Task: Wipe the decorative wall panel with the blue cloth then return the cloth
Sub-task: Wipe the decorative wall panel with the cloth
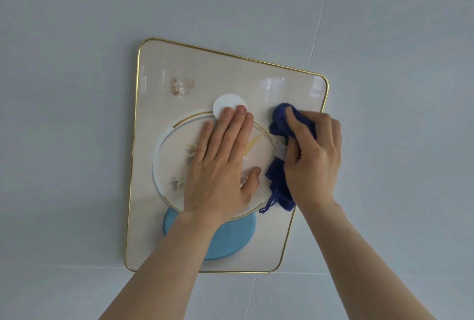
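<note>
Panel [159, 230] hangs on the wall; the left hand [220, 163] lies flat and open on its centre, holding nothing, probably to steady it. Just right of that hand, the right hand [311, 155] is closed around the bunched cloth [279, 119], pressing it against the panel's face.

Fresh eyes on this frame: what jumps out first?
Two bare hands on a gold-rimmed decorative wall panel: the left hand lies flat and open over its central circle, and the right hand presses a bunched blue cloth near the right edge. A reddish-brown smudge sits at upper left, away from the cloth.
</note>
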Demonstrator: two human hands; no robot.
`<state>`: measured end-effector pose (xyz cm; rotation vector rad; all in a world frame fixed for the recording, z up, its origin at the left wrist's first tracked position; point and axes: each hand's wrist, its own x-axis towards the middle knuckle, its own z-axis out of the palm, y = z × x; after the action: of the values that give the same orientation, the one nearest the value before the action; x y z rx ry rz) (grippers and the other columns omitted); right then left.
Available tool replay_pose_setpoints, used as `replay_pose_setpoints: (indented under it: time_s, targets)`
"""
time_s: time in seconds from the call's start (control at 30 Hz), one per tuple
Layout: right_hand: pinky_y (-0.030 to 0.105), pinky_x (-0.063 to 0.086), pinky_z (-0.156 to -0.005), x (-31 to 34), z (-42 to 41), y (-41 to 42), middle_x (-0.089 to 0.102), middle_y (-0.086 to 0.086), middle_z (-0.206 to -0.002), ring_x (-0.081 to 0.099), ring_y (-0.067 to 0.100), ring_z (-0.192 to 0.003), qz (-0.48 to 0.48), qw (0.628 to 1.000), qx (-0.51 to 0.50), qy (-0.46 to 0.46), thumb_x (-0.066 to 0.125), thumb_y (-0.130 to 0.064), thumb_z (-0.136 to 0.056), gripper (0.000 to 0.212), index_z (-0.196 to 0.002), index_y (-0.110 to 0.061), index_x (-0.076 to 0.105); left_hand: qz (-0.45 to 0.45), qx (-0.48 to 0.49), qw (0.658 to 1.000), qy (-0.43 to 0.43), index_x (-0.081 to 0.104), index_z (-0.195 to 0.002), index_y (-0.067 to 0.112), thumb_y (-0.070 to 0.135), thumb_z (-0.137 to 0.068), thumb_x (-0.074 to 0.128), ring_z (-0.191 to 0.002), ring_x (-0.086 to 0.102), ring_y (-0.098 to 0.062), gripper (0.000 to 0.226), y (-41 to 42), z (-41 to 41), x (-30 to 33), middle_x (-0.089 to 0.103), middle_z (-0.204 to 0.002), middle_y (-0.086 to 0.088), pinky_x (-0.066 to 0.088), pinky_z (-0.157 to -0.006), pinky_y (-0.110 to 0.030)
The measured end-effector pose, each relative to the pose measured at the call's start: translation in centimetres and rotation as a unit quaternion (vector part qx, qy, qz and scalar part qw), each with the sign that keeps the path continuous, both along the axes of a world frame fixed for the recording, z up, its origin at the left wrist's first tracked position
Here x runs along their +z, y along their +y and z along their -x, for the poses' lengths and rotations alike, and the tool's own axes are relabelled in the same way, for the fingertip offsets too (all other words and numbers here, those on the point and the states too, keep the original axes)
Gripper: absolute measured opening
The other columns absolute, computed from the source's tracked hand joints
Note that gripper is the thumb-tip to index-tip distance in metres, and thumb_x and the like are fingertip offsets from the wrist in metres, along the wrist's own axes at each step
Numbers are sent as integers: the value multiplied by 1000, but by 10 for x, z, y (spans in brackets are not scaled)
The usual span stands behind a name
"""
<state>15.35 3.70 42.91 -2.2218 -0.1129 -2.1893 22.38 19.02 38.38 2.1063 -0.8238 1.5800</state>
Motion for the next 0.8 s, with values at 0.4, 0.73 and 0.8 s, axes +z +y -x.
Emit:
replay_pose_setpoints:
  time_s: [0.4,0.73,0.8]
  targets:
    - [42,53,-56,-18,53,17,64,3,-90,60,32,-78,-37,966,-83,240,75,1,-82,32,-109,-17,77,-23,-40,998,43,18,-166,12,44,-97,57,-164,8,-23,86,25,27,12,13,-176,-6,12,-133,-45]
    - [27,50,-85,49,33,104,68,-9,-110,63,16,-100,-92,983,130,93,70,3,-81,42,-111,-25,77,90,-6,994,62,6,-168,22,70,-81,66,-164,1,-26,116,121,-20,33,4,-177,-6,-7,-132,-39]
    - [33,50,-87,57,16,124,69,-3,-115,61,23,-106,-37,990,121,66,68,5,-81,41,-113,-19,77,87,-16,993,76,4,-168,21,78,-77,64,-164,-1,-26,123,128,-29,34,2,-177,-8,-9,-132,-38]
